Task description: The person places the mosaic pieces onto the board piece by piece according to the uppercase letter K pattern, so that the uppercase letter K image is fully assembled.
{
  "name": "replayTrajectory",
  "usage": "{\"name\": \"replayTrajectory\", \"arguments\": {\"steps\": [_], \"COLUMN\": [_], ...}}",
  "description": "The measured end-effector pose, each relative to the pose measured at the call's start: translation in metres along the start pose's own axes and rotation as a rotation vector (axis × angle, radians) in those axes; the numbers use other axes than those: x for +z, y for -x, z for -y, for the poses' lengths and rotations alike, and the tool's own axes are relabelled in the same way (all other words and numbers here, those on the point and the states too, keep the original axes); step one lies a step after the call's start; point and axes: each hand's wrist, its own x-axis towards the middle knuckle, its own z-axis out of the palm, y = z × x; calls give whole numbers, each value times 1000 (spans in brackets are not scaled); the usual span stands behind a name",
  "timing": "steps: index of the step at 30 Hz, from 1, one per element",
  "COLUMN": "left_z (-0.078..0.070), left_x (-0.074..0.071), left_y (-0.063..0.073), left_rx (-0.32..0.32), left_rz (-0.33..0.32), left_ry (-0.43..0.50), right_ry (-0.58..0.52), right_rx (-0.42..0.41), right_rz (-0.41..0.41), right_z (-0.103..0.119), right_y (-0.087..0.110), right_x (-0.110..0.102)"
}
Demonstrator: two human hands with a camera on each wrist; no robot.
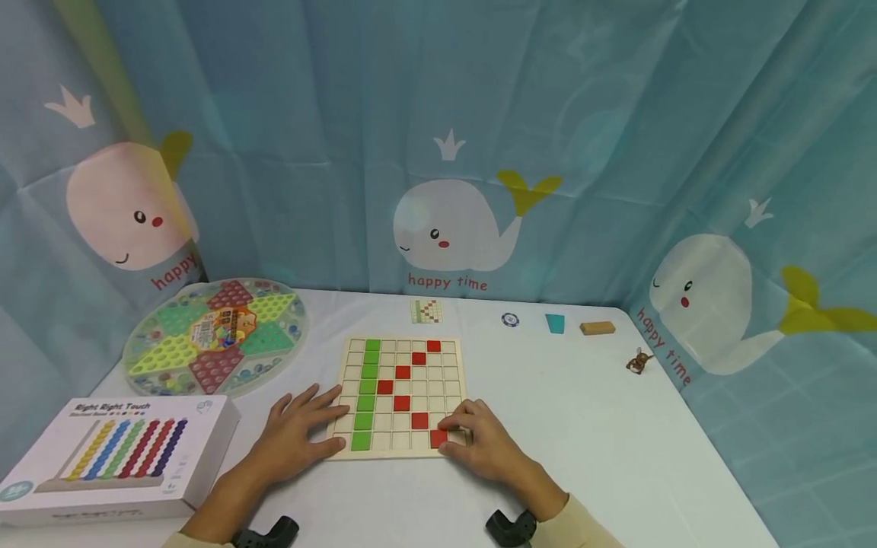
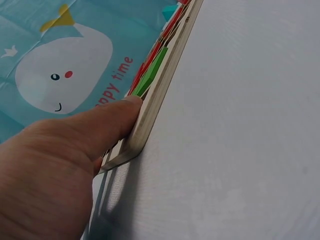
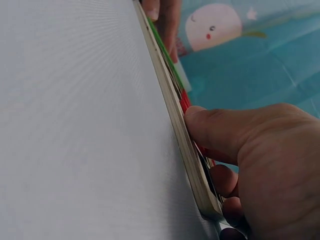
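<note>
A wooden grid board (image 1: 384,455) lies flat on the table in front of me. Green square tiles (image 1: 364,421) fill one column near its left side, and red square tiles (image 1: 386,387) run in two diagonals that meet next to it, like a letter K. My left hand (image 1: 294,430) rests spread at the board's left edge, its thumb touching the near corner. At the near right corner, my right hand (image 1: 479,441) pinches a red tile (image 1: 438,439) between thumb and fingers, at a square of the bottom row. The right wrist view shows that thumb (image 3: 215,125) against the tile's edge.
Behind the board lies a small pattern card (image 1: 427,311). A poker chip (image 1: 510,320), teal piece (image 1: 556,324), wooden block (image 1: 597,328) and mouse figurine (image 1: 639,361) stand to the right. At left are a round game board (image 1: 157,358) and a white box (image 1: 205,434).
</note>
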Motion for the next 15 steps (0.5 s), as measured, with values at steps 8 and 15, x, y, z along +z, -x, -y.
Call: {"name": "replayTrajectory", "arguments": {"steps": [8, 15], "left_z": [-1, -8], "left_x": [2, -6], "left_y": [-3, 1], "left_rx": [25, -36], "left_rz": [-17, 13], "left_ry": [9, 37], "right_ry": [-44, 69], "right_rx": [25, 61], "right_rz": [-52, -241], "right_z": [2, 12], "right_y": [2, -3], "right_x": [-8, -39]}}
